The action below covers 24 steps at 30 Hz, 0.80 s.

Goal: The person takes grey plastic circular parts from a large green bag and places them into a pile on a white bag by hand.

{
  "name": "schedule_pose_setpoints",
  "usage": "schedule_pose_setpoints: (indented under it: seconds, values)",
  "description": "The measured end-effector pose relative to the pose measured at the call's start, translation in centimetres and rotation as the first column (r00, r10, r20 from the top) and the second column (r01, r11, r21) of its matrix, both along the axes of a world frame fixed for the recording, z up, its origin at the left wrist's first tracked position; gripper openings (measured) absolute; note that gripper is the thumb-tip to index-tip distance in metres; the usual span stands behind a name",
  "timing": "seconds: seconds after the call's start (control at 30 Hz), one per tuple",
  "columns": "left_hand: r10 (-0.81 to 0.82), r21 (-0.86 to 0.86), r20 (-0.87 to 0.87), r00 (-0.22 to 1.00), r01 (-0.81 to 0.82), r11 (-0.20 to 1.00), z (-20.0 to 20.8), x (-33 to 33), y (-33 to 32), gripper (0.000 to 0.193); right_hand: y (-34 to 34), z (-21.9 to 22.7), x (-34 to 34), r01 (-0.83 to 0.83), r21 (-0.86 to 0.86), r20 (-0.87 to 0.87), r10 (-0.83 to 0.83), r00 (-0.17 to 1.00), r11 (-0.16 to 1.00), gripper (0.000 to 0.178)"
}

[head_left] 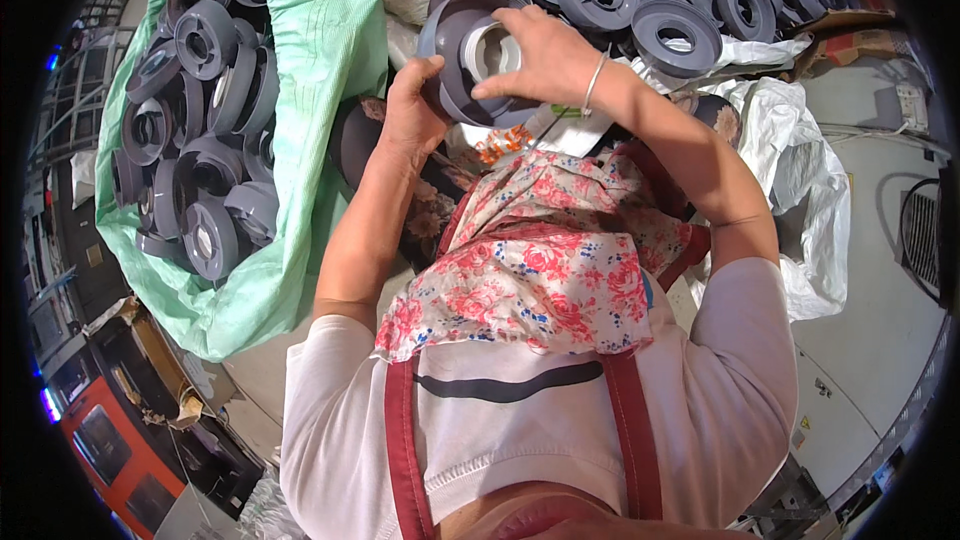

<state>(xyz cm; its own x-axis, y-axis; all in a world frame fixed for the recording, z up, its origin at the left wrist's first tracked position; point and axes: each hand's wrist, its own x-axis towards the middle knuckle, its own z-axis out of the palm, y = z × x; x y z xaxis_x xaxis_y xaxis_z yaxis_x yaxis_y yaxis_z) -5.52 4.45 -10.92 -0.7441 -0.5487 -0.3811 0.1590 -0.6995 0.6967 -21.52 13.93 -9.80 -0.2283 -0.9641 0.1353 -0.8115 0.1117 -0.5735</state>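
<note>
While the left hand (412, 110) grasps a large gray ring (450, 40) at its left wall, thumb up along the rim, the right hand (548, 52) reaches across the ring's opening from the other side. The ring is thus situated between the two hands, in front of the person, its opening turned upward. Within it, under the right hand's fingers, sits a smaller white ring (478, 48). The right hand is part-curled, thumb at the near edge of the white ring and fingers at its far edge; whether it grips that ring firmly or merely rests on it cannot be told. A bracelet (594, 86) encircles the right wrist.

To the left of the left hand stands an open green sack (345, 40), holding many gray rings (205, 40) set at various angles. Beyond the right hand, and to its right, lies a heap of similar rings (676, 38). A white bag (825, 200) is to the right of the right forearm. Nearer the person than both hands, a floral apron (530, 280) is noted, bunched across the lap.
</note>
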Motion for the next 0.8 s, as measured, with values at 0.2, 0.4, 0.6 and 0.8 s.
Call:
schedule_pose_setpoints:
  seconds: [0.2,0.4,0.6,0.8]
  values:
    - [-0.111,-0.049,0.068,0.991,0.115,0.992,-0.5,1.2,-0.3,0.031,1.1,0.2,0.1,-0.282,-0.078,-0.113,0.272,0.955,0.956,0.068]
    - [-0.162,0.112,0.117,0.980,0.149,0.983,1.2,0.8,-0.5,0.032,2.1,1.4,-0.1,-0.457,0.033,-0.210,0.453,0.866,0.889,0.074]
    - [-0.237,0.108,0.148,0.960,0.222,0.969,0.4,1.2,-0.9,0.036,2.4,-0.3,0.4,-0.566,-0.229,-0.442,0.434,0.785,0.792,0.069]
    - [-0.180,0.149,0.143,0.973,0.158,0.976,0.3,1.6,-1.0,0.035,2.2,0.2,1.4,-0.430,-0.016,-0.198,0.419,0.886,0.903,0.071]
